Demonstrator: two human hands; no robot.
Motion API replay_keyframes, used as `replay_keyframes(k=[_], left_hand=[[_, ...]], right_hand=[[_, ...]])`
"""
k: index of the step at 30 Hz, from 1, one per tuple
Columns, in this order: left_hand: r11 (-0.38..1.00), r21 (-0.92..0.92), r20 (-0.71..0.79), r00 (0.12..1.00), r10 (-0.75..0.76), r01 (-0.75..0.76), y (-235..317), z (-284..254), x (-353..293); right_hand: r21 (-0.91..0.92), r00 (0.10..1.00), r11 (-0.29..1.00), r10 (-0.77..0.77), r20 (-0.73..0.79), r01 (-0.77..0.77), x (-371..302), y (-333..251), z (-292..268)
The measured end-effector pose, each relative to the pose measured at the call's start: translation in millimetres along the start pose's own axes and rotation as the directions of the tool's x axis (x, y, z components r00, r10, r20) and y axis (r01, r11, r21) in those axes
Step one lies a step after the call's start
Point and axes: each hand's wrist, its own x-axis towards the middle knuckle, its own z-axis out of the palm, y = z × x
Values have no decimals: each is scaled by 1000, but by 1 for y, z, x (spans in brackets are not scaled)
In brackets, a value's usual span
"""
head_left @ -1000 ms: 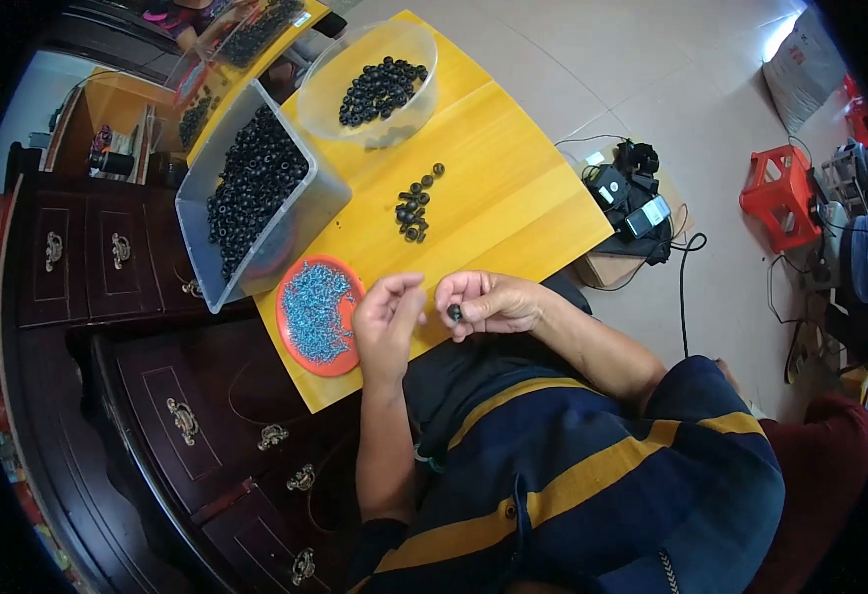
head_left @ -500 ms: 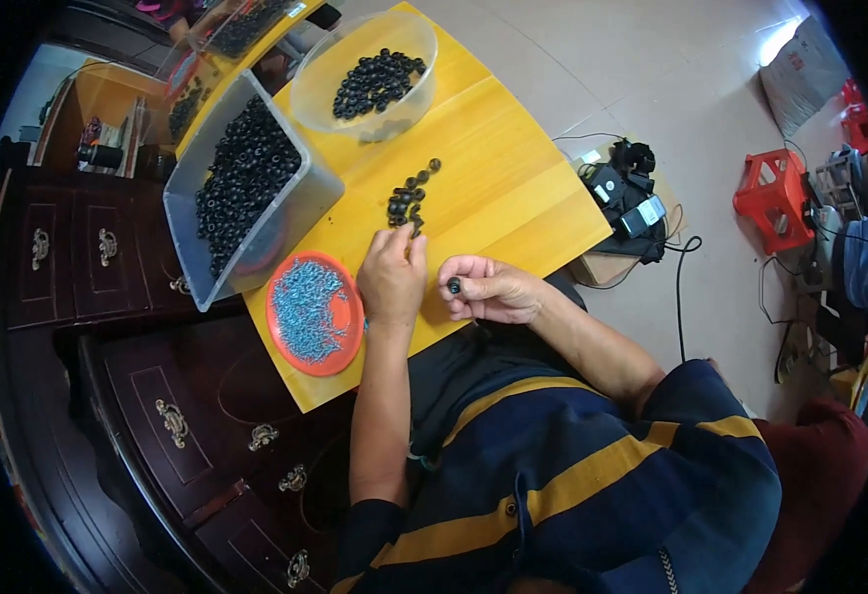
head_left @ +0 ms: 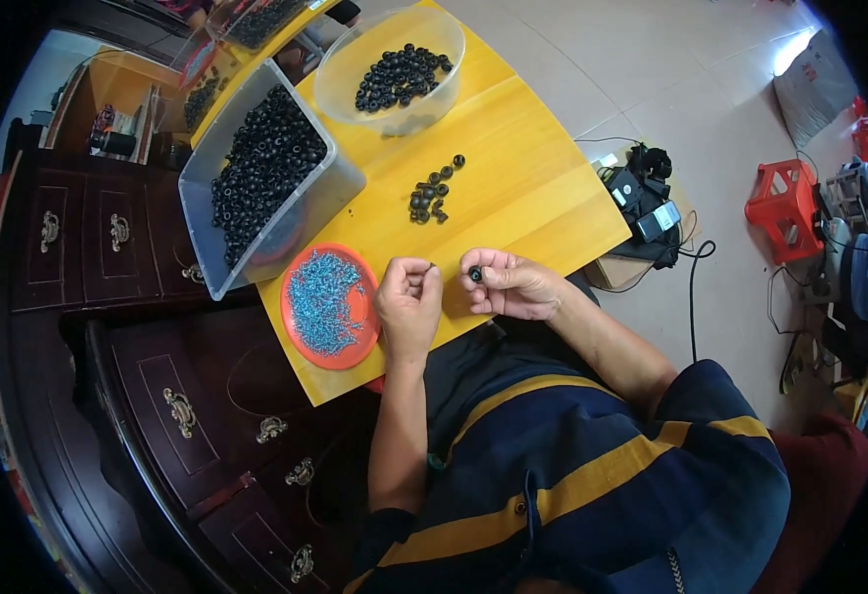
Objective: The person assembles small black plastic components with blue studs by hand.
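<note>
My right hand [head_left: 518,288] grips a small black ring-shaped piece [head_left: 474,273] between thumb and fingers, its hole facing up. Just to its left, my left hand [head_left: 409,305] is closed with thumb and forefinger pinched together; what is at the fingertips is too small to make out. Beyond both hands, a loose group of similar black pieces [head_left: 422,200] lies on the yellow table [head_left: 523,178]. Beside my left hand is an orange plate [head_left: 330,362] heaped with small bluish metal screws [head_left: 321,305].
A grey plastic bin [head_left: 330,193] full of black pieces stands tilted at the left. Behind it is a clear round tub [head_left: 454,45] with more of them. Dark wooden drawers [head_left: 147,396] line the left; a red stool [head_left: 782,213] stands on the floor at right.
My left hand has drawn back from the loose black pieces toward me, beside the right hand. The right hand still holds its black piece. The whole view has shifted slightly.
</note>
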Motion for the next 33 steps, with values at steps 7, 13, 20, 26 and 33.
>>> replay_keyframes(k=[7, 13, 20, 26, 33], left_hand=[[988, -106, 84, 991, -106, 114, 21, -6, -14], [922, -340, 109, 982, -155, 184, 38, -5, -19], [917, -372, 128, 986, -104, 145, 41, -10, -24], [915, -384, 114, 990, -83, 121, 42, -12, -25], [976, -216, 106, 994, -6, 29, 47, -8, -25]], right_hand=[[-13, 1000, 1000, -13, -25, 13, 0, 1, -1], [-14, 999, 1000, -21, -29, 21, -2, 0, 1], [-36, 999, 999, -31, -25, 30, -1, 1, 0], [-39, 998, 999, -34, -44, 33, -2, 2, 2], [-43, 998, 999, -31, -60, 28, -1, 2, 7]])
